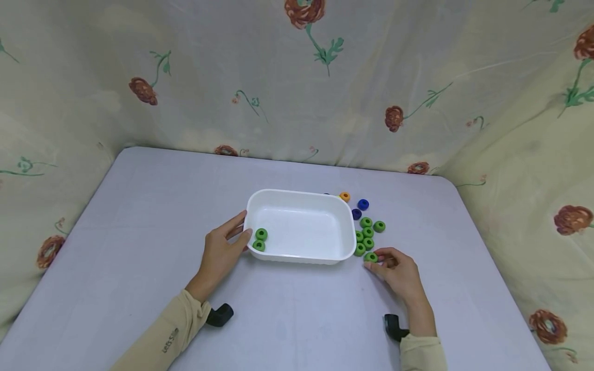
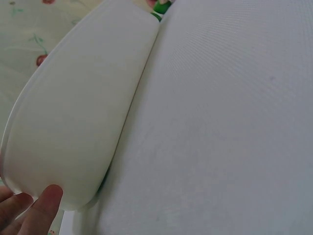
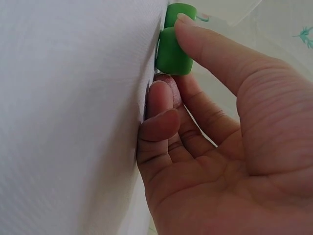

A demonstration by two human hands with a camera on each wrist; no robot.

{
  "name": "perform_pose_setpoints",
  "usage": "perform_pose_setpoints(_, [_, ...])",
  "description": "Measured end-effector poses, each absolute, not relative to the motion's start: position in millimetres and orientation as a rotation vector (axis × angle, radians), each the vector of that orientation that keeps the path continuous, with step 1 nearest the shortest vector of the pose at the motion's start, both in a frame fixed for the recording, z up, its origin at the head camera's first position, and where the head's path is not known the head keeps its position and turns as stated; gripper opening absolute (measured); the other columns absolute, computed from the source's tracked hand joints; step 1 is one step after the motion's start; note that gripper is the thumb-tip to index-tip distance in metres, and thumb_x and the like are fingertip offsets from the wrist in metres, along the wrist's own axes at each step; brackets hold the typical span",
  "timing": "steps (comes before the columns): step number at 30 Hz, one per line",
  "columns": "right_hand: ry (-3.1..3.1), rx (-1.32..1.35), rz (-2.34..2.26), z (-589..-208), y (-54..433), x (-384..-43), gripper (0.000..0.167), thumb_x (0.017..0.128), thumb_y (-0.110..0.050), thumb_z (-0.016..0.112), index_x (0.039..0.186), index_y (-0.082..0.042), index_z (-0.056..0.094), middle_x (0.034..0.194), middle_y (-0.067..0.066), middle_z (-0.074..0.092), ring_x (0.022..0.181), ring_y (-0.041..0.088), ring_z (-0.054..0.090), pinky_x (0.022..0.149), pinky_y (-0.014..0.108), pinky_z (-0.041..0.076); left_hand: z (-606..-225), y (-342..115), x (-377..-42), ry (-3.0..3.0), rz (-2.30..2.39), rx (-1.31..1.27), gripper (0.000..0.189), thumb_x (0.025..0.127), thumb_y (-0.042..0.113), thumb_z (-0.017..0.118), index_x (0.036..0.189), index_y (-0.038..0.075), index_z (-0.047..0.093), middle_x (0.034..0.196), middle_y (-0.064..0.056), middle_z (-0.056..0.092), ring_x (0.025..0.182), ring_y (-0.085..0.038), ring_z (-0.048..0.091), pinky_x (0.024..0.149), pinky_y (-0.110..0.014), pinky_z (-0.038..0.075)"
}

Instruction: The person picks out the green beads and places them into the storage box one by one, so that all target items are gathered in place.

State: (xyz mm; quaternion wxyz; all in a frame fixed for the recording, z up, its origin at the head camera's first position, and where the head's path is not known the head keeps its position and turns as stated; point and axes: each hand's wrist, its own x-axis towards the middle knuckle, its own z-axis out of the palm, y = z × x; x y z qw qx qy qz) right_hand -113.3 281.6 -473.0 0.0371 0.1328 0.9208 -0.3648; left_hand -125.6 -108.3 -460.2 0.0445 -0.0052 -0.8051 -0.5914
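A white rectangular tray (image 1: 301,226) stands on the table, with two green beads (image 1: 261,234) inside its left end. My left hand (image 1: 224,251) holds the tray's left end, fingertips against the wall; the left wrist view shows fingertips (image 2: 51,196) at the tray's outer side. Just off the tray's near right corner, my right hand (image 1: 398,270) pinches a thick green bead (image 1: 370,257) between thumb and fingers. In the right wrist view the thumb lies across this green bead (image 3: 173,54), with another green bead (image 3: 181,11) right behind it.
Several loose green beads (image 1: 368,232) cluster along the tray's right side. Behind them lie a blue bead (image 1: 363,204), a dark blue bead (image 1: 356,214) and an orange bead (image 1: 345,196), others partly hidden by the tray. A flowered cloth (image 1: 278,77) hangs behind the table.
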Motion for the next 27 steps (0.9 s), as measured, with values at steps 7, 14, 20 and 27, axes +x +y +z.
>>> perform_pose_setpoints(7, [2.828,0.418,-1.122,-474.4,282.0,-113.3,0.042,0.083,-0.027,0.081,0.118,-0.008,0.068,0.099,0.007,0.066,0.081,0.015,0.054,0.060,0.017,0.045,-460.7,-108.3,-125.8,-2.456,-1.805,-0.021,0.052,0.097,0.012,0.065,0.147,0.011,0.051,0.147,-0.013,0.057,0.128,-0.031,0.063,0.074,-0.019,0.065])
perform_pose_setpoints(14, [2.815,0.440,-1.162,-473.0,281.0,-111.4,0.042,0.083,-0.026,0.081,0.118,-0.008,0.067,0.100,0.007,0.066,0.082,0.013,0.054,0.061,0.016,0.047,-460.2,-108.1,-125.3,-2.456,-1.807,-0.021,0.052,0.097,0.012,0.065,0.147,0.010,0.051,0.147,-0.013,0.057,0.128,-0.031,0.062,0.074,-0.018,0.065])
perform_pose_setpoints(20, [2.798,0.455,-1.201,-471.4,281.0,-110.1,0.044,0.084,-0.030,0.082,0.119,-0.008,0.067,0.102,0.006,0.067,0.083,0.011,0.056,0.064,0.015,0.049,-460.2,-108.4,-124.7,-2.455,-1.800,-0.017,0.051,0.097,0.012,0.065,0.147,0.010,0.052,0.146,-0.013,0.058,0.128,-0.031,0.063,0.074,-0.018,0.065])
perform_pose_setpoints(27, [2.757,0.456,-1.273,-470.5,281.4,-108.1,0.048,0.085,-0.033,0.082,0.123,-0.007,0.066,0.106,0.006,0.068,0.085,0.007,0.057,0.067,0.015,0.052,-461.1,-107.8,-125.5,-2.452,-1.804,-0.022,0.052,0.097,0.011,0.065,0.147,0.010,0.052,0.147,-0.013,0.057,0.128,-0.031,0.062,0.074,-0.019,0.066])
